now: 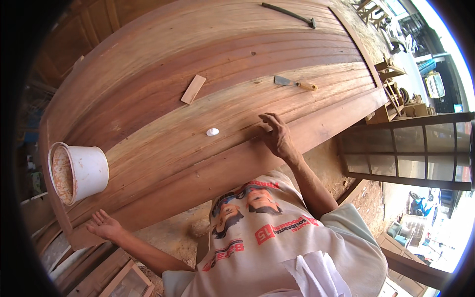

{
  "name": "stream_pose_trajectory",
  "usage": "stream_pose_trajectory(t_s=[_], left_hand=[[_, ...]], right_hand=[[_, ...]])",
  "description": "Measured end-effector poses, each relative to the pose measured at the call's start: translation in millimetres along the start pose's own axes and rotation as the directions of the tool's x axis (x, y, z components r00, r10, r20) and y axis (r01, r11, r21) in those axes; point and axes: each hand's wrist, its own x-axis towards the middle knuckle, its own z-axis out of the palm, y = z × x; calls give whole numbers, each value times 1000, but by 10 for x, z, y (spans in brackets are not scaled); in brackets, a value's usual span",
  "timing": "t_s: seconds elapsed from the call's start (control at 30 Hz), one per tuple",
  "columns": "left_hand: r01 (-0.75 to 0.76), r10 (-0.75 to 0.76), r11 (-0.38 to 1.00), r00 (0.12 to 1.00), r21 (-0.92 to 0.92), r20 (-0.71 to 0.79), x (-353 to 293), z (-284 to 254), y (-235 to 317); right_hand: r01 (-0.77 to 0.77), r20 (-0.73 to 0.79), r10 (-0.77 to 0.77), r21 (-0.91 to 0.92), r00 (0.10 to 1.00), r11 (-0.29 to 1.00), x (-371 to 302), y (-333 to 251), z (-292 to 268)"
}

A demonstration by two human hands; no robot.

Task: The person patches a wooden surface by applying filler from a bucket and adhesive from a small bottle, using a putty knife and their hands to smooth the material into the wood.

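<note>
My left hand (105, 225) is held palm up at the near left corner of a large wooden panel (148, 106), fingers apart and nothing in it. Just beyond it stands a white plastic bucket (91, 171), tilted in view, its inside smeared with an orange-brown paste. My right hand (278, 136) hovers at the panel's near edge, its fingers loosely bent and apart, holding nothing. Left of that hand lies a small white rounded cap-like piece (213, 131). A putty knife (282, 80) with a wooden handle rests farther off, beyond my right hand.
A small flat wood block (193, 89) lies mid-panel, and a hammer (292, 16) lies near the far edge. To the right stands a gridded frame with panes (410, 151). Wooden pieces (391, 106) are stacked behind it. More wooden frames (126, 282) lean at lower left.
</note>
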Motion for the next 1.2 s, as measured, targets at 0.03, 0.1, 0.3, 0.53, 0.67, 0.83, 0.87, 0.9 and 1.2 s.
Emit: stream_pose_trajectory(t_s=[0.03, 0.1, 0.3, 0.53, 0.67, 0.83, 0.87, 0.9, 1.2], left_hand=[[9, -9, 1000, 1000, -6, 8, 116, 8, 4], [-26, 25, 999, 999, 47, 29, 228, 158, 98], [-44, 21, 961, 996, 275, 84, 764, 583, 312], [292, -338, 925, 925, 242, 175, 1091, 691, 250], [299, -393, 895, 880, 332, 268, 1102, 606, 444], [267, -394, 894, 850, 361, 348, 1158, 418, 523], [257, -379, 892, 873, 372, 307, 936, 529, 554], [256, -385, 890, 864, 377, 324, 937, 525, 509], [111, -276, 924, 854, 365, 441, 303, 639, 564]], right_hand=[[-49, -45, 50, 35, 998, 998, -21, 55, -95], [-26, -118, 25, -7, 993, 1000, 4, 226, -266], [-61, -213, 37, -108, 976, 992, 173, 437, -659], [-91, -191, 44, -246, 981, 965, 94, 732, -663], [-16, -262, -56, -263, 963, 965, 60, 828, -518], [40, -308, -142, -316, 941, 948, 68, 884, -442], [46, -320, -148, -307, 936, 951, 62, 869, -445], [42, -319, -146, -311, 937, 949, 36, 894, -452], [40, -299, -126, -279, 946, 959, 23, 870, -462]])
